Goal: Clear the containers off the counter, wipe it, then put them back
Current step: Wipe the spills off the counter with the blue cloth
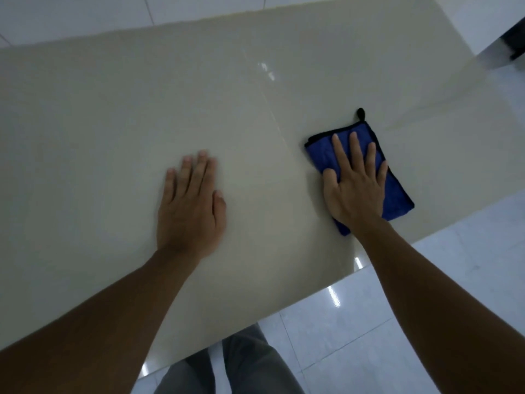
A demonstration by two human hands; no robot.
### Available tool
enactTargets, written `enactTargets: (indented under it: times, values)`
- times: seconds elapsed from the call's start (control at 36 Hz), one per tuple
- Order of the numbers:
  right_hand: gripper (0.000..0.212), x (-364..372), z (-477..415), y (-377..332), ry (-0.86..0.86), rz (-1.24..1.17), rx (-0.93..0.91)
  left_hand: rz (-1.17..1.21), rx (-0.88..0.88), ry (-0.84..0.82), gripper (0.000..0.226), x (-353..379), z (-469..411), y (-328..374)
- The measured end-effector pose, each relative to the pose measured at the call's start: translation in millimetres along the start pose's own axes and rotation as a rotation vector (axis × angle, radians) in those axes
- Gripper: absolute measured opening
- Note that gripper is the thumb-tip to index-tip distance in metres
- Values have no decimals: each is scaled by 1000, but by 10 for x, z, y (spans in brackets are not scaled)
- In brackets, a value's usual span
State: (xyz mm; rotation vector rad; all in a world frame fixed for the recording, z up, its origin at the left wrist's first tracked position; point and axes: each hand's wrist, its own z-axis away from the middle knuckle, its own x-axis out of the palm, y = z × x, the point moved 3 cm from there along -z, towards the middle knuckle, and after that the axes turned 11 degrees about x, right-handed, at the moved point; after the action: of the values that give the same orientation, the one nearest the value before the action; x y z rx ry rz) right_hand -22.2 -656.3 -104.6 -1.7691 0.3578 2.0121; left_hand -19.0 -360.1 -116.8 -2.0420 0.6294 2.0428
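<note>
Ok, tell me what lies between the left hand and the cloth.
Nothing but bare counter between the left hand and the cloth, seen in the head view.

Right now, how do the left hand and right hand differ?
The left hand lies on the bare counter; the right hand presses on a folded blue cloth. The left hand's fingers are close together; the right hand's are spread. The left hand sits mid-counter; the right hand is nearer the counter's right edge. Both are palm down with straight fingers, curled round nothing.
</note>
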Motion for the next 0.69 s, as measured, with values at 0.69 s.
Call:
enactTargets:
  times: [0.69]
  values:
    - [79, -68, 550, -1008, 24, 153, -338, 44, -45, -142, 74, -416, 433, -492]
